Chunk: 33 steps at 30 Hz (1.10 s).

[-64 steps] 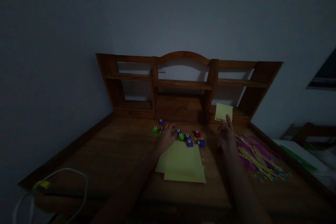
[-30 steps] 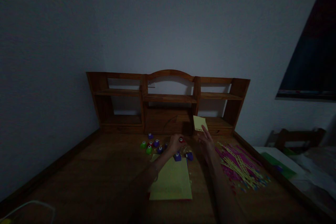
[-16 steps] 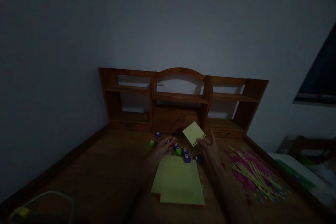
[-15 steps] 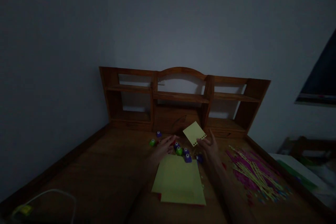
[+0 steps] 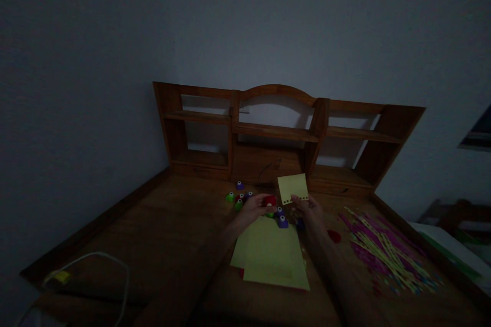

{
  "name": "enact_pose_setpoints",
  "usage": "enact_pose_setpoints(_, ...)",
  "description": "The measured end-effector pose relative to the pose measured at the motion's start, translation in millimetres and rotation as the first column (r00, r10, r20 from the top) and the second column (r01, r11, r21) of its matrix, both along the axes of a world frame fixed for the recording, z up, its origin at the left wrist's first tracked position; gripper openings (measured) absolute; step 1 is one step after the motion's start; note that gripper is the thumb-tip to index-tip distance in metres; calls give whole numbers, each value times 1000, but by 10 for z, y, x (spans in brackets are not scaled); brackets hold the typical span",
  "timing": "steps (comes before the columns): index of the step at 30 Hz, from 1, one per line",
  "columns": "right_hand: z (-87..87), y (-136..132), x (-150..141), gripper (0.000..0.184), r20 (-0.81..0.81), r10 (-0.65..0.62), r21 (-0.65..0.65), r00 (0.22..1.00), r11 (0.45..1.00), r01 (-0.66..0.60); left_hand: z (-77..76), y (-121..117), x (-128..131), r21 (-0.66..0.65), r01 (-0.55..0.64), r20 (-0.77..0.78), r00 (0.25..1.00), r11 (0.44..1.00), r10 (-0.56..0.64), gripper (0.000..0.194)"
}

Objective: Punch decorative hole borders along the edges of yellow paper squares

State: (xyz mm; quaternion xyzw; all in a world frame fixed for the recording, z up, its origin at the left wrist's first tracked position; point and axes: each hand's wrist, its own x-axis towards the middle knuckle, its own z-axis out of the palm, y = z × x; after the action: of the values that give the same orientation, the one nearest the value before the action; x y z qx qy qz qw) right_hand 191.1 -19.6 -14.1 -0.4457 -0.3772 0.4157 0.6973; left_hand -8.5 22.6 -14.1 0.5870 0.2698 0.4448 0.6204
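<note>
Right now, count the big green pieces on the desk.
3 visible: the leftmost piece in the cluster, a second piece to its right and nearer, and a partly hidden piece by the left hand. The hand may hide more.

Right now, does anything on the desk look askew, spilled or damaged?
Yes: the yellow strips at the right lie jumbled, with coloured bits strewn by their near ends. The sheets are stacked unevenly, a red corner poking out at lower left. No damage shows.
</note>
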Motion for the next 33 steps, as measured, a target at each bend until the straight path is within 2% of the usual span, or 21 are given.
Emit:
enact_pose_setpoints(4, 45, -36, -64, 44, 16, 37, 46, 999, 998, -38, -34, 15, 27, -32, -6, -8, 1000, 999, 6, 51)
enact_pose_setpoints(8, 54, -50, -104, 41, 3, 78, 50, 997, 996, -78, -57, 14, 44, -31, 1, -1, 1000, 1000, -1, 51)
enact_pose_setpoints(15, 54, -27, -58, 38, 10, 28, 30, 1000, 999, -28, -20, -2, 6, 50, -19, -19, 1000, 999, 20, 48)
enact_pose_setpoints(22, 68, -51, -44, 35, 6, 51, 22, 999, 998, -51, -29, 26, -23, 47, -36, -37, 999, 998, 38, 46)
enact_pose_setpoints(25, 55, -65, -43, 33, 15, 70, 7, 997, 998, -70, -24, -5, -37, 45, -7, -42, 999, 999, 9, 45)
enact_pose_setpoints(30, 45, -76, -39, 31, 14, 45, 8, 999, 999, -45, -21, -66, -43, -8, 76, 55, 996, 997, -75, 41)
enact_pose_setpoints(33, 52, -71, -39, 31, 10, 45, -9, 999, 999, -45, -39, -53, -26, 7, 108, 30, 994, 994, -108, 40)
